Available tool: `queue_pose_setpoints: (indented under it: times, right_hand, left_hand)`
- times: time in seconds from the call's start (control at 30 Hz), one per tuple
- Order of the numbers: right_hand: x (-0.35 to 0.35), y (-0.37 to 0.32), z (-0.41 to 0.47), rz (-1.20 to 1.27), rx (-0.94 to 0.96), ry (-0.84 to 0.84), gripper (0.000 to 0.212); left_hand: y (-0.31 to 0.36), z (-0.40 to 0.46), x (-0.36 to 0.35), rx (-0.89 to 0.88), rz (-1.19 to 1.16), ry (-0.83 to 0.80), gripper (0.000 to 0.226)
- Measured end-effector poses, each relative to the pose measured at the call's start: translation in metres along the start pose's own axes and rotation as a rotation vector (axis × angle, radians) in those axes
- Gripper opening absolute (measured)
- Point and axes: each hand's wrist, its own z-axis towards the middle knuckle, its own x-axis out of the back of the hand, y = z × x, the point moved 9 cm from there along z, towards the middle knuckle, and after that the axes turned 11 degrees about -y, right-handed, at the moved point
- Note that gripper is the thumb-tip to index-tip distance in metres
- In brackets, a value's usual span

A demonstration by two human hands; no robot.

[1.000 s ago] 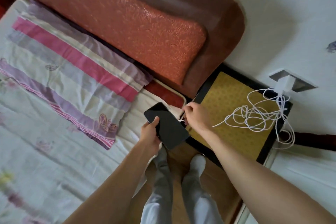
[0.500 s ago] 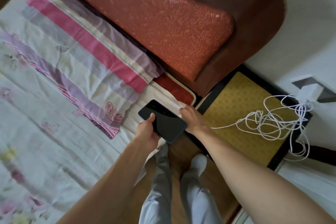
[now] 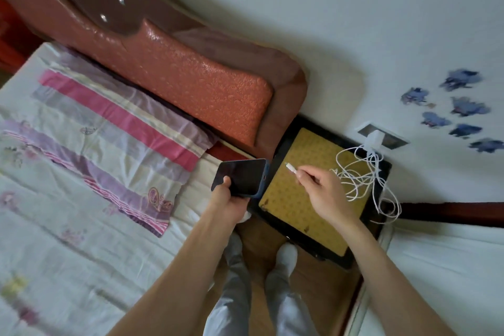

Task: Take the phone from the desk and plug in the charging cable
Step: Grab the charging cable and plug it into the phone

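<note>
My left hand (image 3: 227,200) grips a dark phone (image 3: 241,176) in a blue case, screen up, held over the gap between the bed and the bedside table. My right hand (image 3: 320,191) pinches the white charging cable (image 3: 360,172) just behind its plug (image 3: 291,168). The plug tip points left toward the phone's right edge, a short gap apart. The cable lies in a loose tangle on the table and runs to a white charger (image 3: 374,139) in a wall socket.
The bedside table (image 3: 308,215) has a yellow patterned top in a black frame. A bed with a striped pillow (image 3: 114,128) and a red padded headboard (image 3: 191,73) lies to the left. My legs and white socks (image 3: 287,252) stand on the wooden floor below.
My right hand has drawn away from the phone to the right, with the cable plug now visible between its fingers. The phone has turned and shifted right. The camera view has tilted upward.
</note>
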Motion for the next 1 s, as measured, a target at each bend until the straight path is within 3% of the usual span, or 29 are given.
queue_pose_setpoints:
  times: [0.17, 0.4, 0.63, 0.73, 0.87, 1.0]
  right_hand:
    - [0.029, -0.049, -0.061, 0.065, 0.165, 0.137, 0.023]
    - [0.036, -0.060, -0.100, 0.100, 0.271, 0.303, 0.026]
    - [0.036, -0.043, -0.124, 0.102, 0.220, 0.418, 0.016]
    - [0.037, -0.046, -0.133, 0.056, 0.259, 0.448, 0.018]
    - [0.037, -0.054, -0.141, -0.021, 0.315, 0.486, 0.014]
    - [0.043, -0.050, -0.147, -0.033, 0.294, 0.542, 0.023]
  left_hand:
    - [-0.029, -0.025, -0.052, 0.046, -0.001, -0.251, 0.041]
    - [-0.062, -0.054, -0.092, 0.101, -0.020, -0.377, 0.034]
    - [-0.082, -0.056, -0.080, 0.107, 0.014, -0.101, 0.035]
    - [-0.087, -0.060, -0.082, 0.113, 0.010, -0.095, 0.023]
    - [-0.093, -0.066, -0.089, 0.096, -0.001, -0.111, 0.044]
    - [-0.099, -0.071, -0.097, 0.058, 0.006, -0.128, 0.044]
